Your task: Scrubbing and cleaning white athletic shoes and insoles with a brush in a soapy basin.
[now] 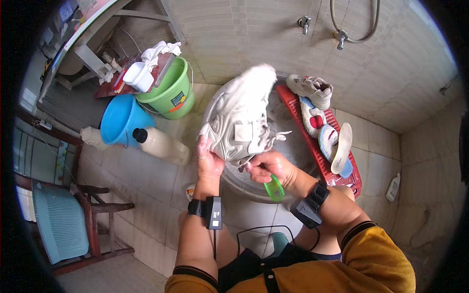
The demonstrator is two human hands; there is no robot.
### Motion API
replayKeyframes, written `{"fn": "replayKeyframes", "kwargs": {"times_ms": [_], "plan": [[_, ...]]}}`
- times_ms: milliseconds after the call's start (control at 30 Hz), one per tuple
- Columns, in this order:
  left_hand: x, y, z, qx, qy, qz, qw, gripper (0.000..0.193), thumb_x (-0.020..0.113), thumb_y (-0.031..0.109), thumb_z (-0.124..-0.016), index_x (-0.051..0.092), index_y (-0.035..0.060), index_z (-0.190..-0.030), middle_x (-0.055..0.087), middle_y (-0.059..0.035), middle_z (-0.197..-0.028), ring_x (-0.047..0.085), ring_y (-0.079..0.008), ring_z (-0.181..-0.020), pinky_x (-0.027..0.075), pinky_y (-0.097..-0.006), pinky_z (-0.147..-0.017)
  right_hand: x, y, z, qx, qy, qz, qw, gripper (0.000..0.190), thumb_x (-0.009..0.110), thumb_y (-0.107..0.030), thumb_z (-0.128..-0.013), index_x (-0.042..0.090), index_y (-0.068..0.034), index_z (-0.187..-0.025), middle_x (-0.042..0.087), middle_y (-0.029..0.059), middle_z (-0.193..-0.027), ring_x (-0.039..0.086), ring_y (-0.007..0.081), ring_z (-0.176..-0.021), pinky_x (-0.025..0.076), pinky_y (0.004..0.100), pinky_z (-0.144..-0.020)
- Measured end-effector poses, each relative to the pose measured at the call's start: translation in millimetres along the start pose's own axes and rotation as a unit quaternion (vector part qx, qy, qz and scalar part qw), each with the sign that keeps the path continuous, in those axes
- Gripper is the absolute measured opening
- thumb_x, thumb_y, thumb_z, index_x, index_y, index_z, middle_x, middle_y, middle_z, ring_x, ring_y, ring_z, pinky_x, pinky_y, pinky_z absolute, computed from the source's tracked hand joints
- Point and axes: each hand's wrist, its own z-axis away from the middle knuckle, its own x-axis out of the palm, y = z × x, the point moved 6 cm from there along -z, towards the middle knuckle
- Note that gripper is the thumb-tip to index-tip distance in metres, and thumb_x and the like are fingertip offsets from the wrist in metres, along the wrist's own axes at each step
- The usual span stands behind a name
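My left hand [210, 159] grips the heel side of a pale lace-up sneaker [234, 121], which is tilted over a grey metal basin [293, 152]. White foam coats its toe end. In my right hand [273, 166] is a brush with a green handle [274, 188]; its head is hidden by the hand and shoe. The right fingers are at the shoe's collar, close to the dangling laces [280, 136]. Beyond the basin's right side lies a red plastic washboard [322, 157], bearing a second sneaker [311, 89] and several insoles [342, 146].
To the left stand a green bucket [185, 99], a blue bucket [122, 117] and a large black-capped bottle [163, 144]. A wooden chair [95, 219] is at lower left. Taps [340, 38] project from the tiled wall. A small white bottle [393, 186] lies at right.
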Motion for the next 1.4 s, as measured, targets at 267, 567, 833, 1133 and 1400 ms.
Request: {"fn": "replayKeyframes", "kwargs": {"times_ms": [267,567,833,1133,1400], "plan": [[-4.3,-16.2,-15.7,-0.052,-0.021,0.050,0.997,0.062,0.055,0.038,-0.077,0.037,0.0032,-0.126,0.043,-0.0098,-0.126,0.042,-0.0244,-0.115,0.033,-0.0399,-0.098,-13.4,-24.4,3.8,-0.043,0.012,0.190,0.981,0.008,0.056,-0.007,-0.076,0.055,0.001,-0.072,0.045,0.0020,-0.051,0.035,0.0085,-0.038,0.027,0.0232,-0.036],[11.2,-47.7,-20.1,-0.101,-0.031,0.010,0.994,0.069,0.050,0.053,-0.079,0.040,0.0017,-0.123,0.045,-0.0096,-0.124,0.044,-0.0239,-0.113,0.036,-0.0381,-0.094,-12.7,-20.9,-5.7,-0.198,0.036,0.546,0.813,0.032,0.060,-0.019,-0.074,0.057,-0.004,-0.102,0.057,0.0137,-0.102,0.052,0.0255,-0.094,0.040,0.0347,-0.085],[10.3,-26.7,-16.5,-0.063,-0.004,0.035,0.997,0.061,0.059,0.048,-0.076,0.043,0.0076,-0.118,0.048,-0.0098,-0.116,0.047,-0.0221,-0.106,0.040,-0.0369,-0.089,6.8,2.7,-5.0,-0.056,-0.054,0.563,0.823,0.032,0.055,-0.021,-0.073,0.056,-0.002,-0.099,0.058,0.0160,-0.095,0.054,0.0270,-0.086,0.043,0.0347,-0.080],[-0.6,-46.2,-13.1,0.075,0.165,-0.219,0.959,0.054,0.076,0.014,-0.065,0.043,0.0084,-0.107,0.048,-0.0067,-0.100,0.048,-0.0154,-0.090,0.044,-0.0286,-0.076,-71.1,63.2,-42.8,-0.077,0.137,0.769,0.620,0.041,0.043,-0.025,-0.078,0.049,-0.012,-0.116,0.047,0.0128,-0.122,0.043,0.0298,-0.113,0.033,0.0379,-0.096],[21.1,11.0,-25.6,0.015,-0.109,-0.338,0.935,0.044,0.070,0.006,-0.065,0.045,0.0049,-0.102,0.050,-0.0061,-0.097,0.047,-0.0119,-0.087,0.042,-0.0251,-0.075,-55.1,1.7,-10.8,-0.145,0.207,0.807,0.534,0.040,0.046,-0.025,-0.076,0.051,-0.010,-0.112,0.051,0.0120,-0.116,0.044,0.0297,-0.109,0.033,0.0406,-0.094]]}}
